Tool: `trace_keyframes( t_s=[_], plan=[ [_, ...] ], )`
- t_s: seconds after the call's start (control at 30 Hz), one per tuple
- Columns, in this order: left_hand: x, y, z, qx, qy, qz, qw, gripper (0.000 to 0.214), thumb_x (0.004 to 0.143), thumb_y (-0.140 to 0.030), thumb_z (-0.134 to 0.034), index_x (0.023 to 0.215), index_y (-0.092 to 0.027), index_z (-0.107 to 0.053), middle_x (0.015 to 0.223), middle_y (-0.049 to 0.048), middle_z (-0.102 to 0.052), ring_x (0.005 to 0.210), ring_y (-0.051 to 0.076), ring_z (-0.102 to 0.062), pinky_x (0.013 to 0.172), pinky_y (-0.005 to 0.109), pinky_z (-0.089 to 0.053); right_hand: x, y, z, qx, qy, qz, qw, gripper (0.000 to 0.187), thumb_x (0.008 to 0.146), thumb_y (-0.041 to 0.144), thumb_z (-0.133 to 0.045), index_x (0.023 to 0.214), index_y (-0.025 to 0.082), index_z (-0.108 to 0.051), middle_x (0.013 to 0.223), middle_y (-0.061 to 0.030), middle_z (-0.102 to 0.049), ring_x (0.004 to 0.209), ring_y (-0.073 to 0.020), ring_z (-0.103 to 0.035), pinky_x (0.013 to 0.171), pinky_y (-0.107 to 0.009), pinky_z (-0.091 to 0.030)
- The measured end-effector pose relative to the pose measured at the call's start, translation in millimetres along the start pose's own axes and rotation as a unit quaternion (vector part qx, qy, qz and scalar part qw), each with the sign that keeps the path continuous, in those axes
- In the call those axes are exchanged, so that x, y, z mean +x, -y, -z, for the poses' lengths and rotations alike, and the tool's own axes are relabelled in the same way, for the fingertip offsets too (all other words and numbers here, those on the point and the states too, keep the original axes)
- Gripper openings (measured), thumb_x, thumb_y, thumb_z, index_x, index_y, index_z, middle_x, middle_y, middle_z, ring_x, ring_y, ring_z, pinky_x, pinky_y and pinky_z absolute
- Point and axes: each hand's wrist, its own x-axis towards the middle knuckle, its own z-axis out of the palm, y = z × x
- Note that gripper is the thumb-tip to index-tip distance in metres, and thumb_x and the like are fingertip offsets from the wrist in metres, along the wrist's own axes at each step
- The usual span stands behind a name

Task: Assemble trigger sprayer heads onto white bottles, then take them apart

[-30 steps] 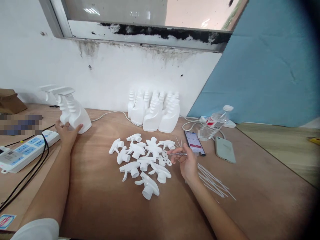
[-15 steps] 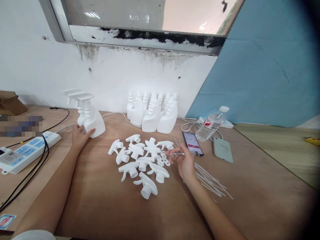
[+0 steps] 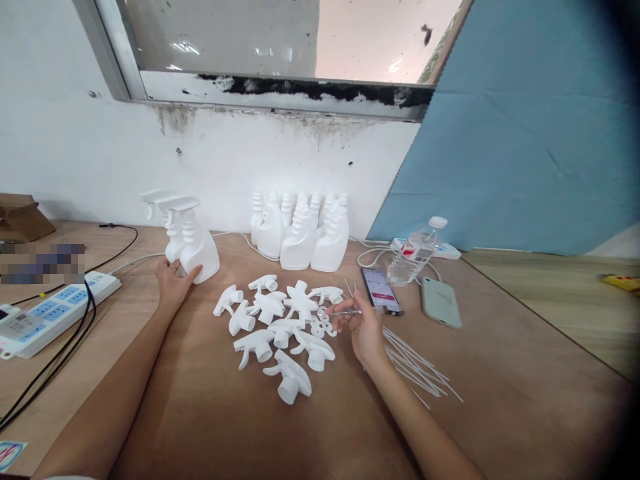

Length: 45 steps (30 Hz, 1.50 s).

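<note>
At the left, my left hand is closed around the base of a white spray bottle. A second spray bottle stands right behind it, and both have trigger heads on top. My right hand pinches a thin, shiny, pen-like tool, its exact kind unclear. The tool's tip is over small white rings. Loose white trigger heads lie in a group between my hands. Thin white tubes lie to the right of my right hand.
Several headless white bottles stand by the wall. A lit phone, a second phone and a clear plastic bottle are at the right. A power strip with black cables and a cardboard box are at the left.
My left hand and the two spray bottles have shifted a little to the right. My right hand still holds the tool by the rings. The camera view has moved slightly.
</note>
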Motion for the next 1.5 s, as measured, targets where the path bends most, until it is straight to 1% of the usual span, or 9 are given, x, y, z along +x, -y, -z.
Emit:
trace_keyframes(
  t_s=[0.23,0.47,0.67,0.77,0.93,1.07,1.3,1.43,1.5],
  plan=[
    [2,9,-2.6,0.003,-0.014,0.001,1.0,0.057,0.069,-0.061,-0.061,0.094,-0.011,-0.063,0.115,0.0189,-0.05,0.115,0.036,-0.047,0.103,0.048,-0.038,0,-5,-1,0.005,0.003,-0.003,1.0,0.052,0.079,0.06,-0.055,0.054,0.015,-0.064,0.062,-0.0104,-0.071,0.037,-0.0131,-0.054,0.036,-0.025,-0.038],
    [2,6,-0.7,0.011,-0.005,-0.007,1.0,0.05,0.068,-0.059,-0.062,0.089,-0.014,-0.061,0.111,0.0176,-0.051,0.113,0.037,-0.047,0.102,0.049,-0.037,-2,1,-5,0.005,-0.003,0.002,1.0,0.052,0.073,0.062,-0.061,0.05,0.016,-0.064,0.057,-0.0097,-0.069,0.035,-0.0139,-0.054,0.036,-0.025,-0.038],
    [0,3,1.4,0.025,0.005,-0.013,1.0,0.05,0.07,-0.059,-0.061,0.088,-0.012,-0.061,0.111,0.0183,-0.051,0.115,0.037,-0.046,0.103,0.049,-0.037,-1,-2,-3,0.013,-0.002,0.002,1.0,0.051,0.076,0.06,-0.059,0.052,0.015,-0.064,0.059,-0.0095,-0.07,0.036,-0.0135,-0.054,0.037,-0.025,-0.038],
    [0,3,1.1,0.02,0.007,-0.012,1.0,0.052,0.07,-0.059,-0.061,0.09,-0.011,-0.062,0.117,0.0196,-0.05,0.118,0.038,-0.044,0.105,0.05,-0.035,-1,-3,-1,0.014,-0.002,0.0,1.0,0.05,0.078,0.058,-0.057,0.054,0.015,-0.064,0.061,-0.0097,-0.07,0.037,-0.0132,-0.054,0.037,-0.025,-0.038],
    [-1,5,-1.1,-0.009,-0.033,-0.052,0.998,0.052,0.07,-0.06,-0.062,0.087,-0.011,-0.064,0.144,0.02,-0.032,0.128,0.038,-0.036,0.112,0.048,-0.027,-2,-1,-2,0.007,-0.001,-0.001,1.0,0.048,0.078,0.055,-0.056,0.054,0.014,-0.064,0.059,-0.0092,-0.069,0.037,-0.0124,-0.054,0.039,-0.024,-0.039],
    [-3,5,-1.1,-0.027,-0.029,-0.039,0.998,0.053,0.069,-0.062,-0.064,0.088,-0.012,-0.064,0.153,0.0168,-0.021,0.132,0.038,-0.032,0.114,0.049,-0.025,-2,-2,-2,0.005,-0.003,-0.007,1.0,0.048,0.079,0.055,-0.055,0.054,0.015,-0.062,0.06,-0.0101,-0.069,0.036,-0.0125,-0.054,0.038,-0.024,-0.038],
    [-12,-7,8.9,-0.024,-0.06,-0.055,0.996,0.044,0.069,-0.058,-0.069,0.083,-0.017,-0.064,0.155,0.0124,-0.021,0.14,0.041,-0.018,0.114,0.06,-0.011,-1,-5,-1,0.007,0.001,-0.002,1.0,0.048,0.079,0.055,-0.055,0.054,0.015,-0.062,0.06,-0.0099,-0.07,0.037,-0.0124,-0.054,0.039,-0.024,-0.038],
    [-19,-12,17.2,-0.041,-0.097,-0.074,0.992,0.04,0.074,-0.055,-0.067,0.081,-0.017,-0.061,0.15,0.0135,-0.027,0.137,0.038,-0.026,0.113,0.059,-0.014,0,-4,1,0.011,0.002,-0.002,1.0,0.049,0.079,0.056,-0.056,0.055,0.014,-0.062,0.059,-0.0094,-0.069,0.037,-0.0128,-0.054,0.039,-0.024,-0.038],
    [-22,-13,20.6,-0.064,-0.105,-0.096,0.988,0.039,0.075,-0.052,-0.067,0.087,-0.016,-0.059,0.146,0.0156,-0.03,0.135,0.036,-0.028,0.113,0.057,-0.016,2,-3,2,0.011,-0.002,-0.001,1.0,0.051,0.079,0.058,-0.055,0.054,0.014,-0.062,0.058,-0.0091,-0.068,0.038,-0.0129,-0.054,0.039,-0.024,-0.039]
  ],
)
